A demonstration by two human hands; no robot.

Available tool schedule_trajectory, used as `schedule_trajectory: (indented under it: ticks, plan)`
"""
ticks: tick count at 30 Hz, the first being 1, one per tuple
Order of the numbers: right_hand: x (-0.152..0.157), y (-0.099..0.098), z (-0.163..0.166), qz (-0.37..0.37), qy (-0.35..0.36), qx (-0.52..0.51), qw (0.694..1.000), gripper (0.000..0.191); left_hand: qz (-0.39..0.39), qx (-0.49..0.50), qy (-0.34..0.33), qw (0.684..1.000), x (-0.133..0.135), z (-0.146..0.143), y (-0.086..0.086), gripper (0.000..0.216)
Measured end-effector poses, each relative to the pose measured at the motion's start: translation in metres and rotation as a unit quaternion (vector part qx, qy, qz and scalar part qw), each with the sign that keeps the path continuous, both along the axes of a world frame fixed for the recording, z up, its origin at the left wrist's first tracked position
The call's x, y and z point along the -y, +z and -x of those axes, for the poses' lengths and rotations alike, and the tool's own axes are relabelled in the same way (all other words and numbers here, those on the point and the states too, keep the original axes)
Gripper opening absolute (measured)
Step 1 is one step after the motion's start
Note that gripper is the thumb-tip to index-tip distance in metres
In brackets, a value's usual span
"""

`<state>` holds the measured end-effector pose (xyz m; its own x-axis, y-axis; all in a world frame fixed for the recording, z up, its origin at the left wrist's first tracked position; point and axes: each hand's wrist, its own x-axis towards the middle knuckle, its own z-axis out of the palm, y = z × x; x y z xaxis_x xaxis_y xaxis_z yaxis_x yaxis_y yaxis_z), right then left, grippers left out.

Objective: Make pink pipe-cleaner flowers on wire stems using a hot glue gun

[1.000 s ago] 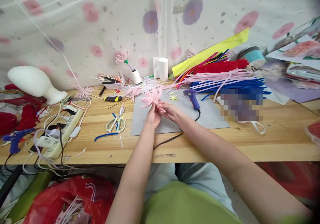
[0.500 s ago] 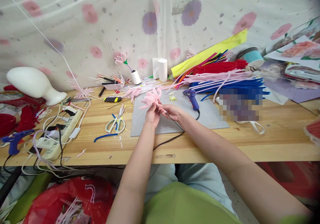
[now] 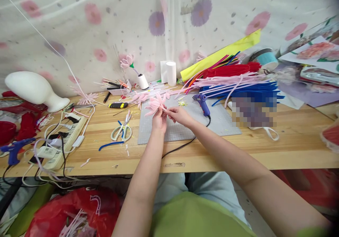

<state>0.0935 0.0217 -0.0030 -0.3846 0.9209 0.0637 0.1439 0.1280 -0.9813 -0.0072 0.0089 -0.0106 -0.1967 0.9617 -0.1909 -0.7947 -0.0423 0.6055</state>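
Observation:
A pink pipe-cleaner flower (image 3: 155, 104) with several looped petals is held over the grey cutting mat (image 3: 221, 126). My left hand (image 3: 159, 122) pinches it from below, near the base of the petals. My right hand (image 3: 180, 115) is closed at the flower's base from the right, its fingertips close to the left ones. What exactly lies between the fingertips is partly hidden. Behind the hands, a small pale yellow bundle (image 3: 182, 103) lies on the mat. To the right, a blue-purple glue gun (image 3: 202, 103) rests there with its cord trailing forward.
Scissors (image 3: 122, 129) and blue pipe-cleaner pieces lie left of the mat, with a box cutter (image 3: 118, 105) behind. Bundles of pipe cleaners (image 3: 238, 85) fill the back right. A finished pink flower (image 3: 127, 62) stands in a white spool. A corded power strip (image 3: 65, 141) sits far left.
The flower has tipped and shifted slightly left and down. My right hand has turned at its base, and a dark thin wire seen below the fingers earlier no longer shows there.

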Motion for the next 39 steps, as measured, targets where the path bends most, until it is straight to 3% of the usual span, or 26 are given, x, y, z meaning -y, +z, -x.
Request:
schedule_trajectory:
  ticks: [6, 10, 13, 16, 18, 24, 33, 39]
  plan:
    - [0.002, 0.006, -0.005, -0.067, 0.025, 0.124, 0.990, 0.037, 0.000, -0.030, 0.014, 0.999, 0.002, 0.000, -0.004, 0.006]
    - [0.002, 0.012, -0.009, -0.056, 0.068, 0.154, 0.984, 0.035, 0.009, -0.055, 0.011, 0.998, 0.003, 0.001, -0.003, 0.009]
    - [0.003, 0.016, -0.008, -0.119, 0.017, 0.214, 0.969, 0.028, 0.024, -0.084, 0.034, 0.996, 0.002, 0.001, -0.001, 0.008]
    - [0.005, 0.020, -0.003, -0.214, -0.066, 0.299, 0.928, 0.027, 0.038, -0.106, 0.064, 0.992, -0.001, 0.001, 0.000, 0.007]
    - [0.006, 0.024, 0.001, -0.242, -0.079, 0.349, 0.902, 0.027, 0.048, -0.106, 0.067, 0.991, -0.004, 0.001, -0.001, 0.007]
    - [0.002, 0.030, 0.010, -0.275, -0.050, 0.441, 0.853, 0.030, 0.088, -0.105, 0.074, 0.988, -0.007, 0.007, 0.004, 0.009]
    - [-0.004, 0.021, 0.009, -0.354, 0.082, 0.491, 0.792, 0.030, 0.129, -0.098, 0.043, 0.986, -0.006, 0.009, -0.003, 0.009]
    - [0.009, 0.018, 0.008, -0.343, 0.105, 0.501, 0.788, 0.029, 0.132, -0.087, 0.037, 0.987, -0.005, 0.008, -0.013, 0.007]
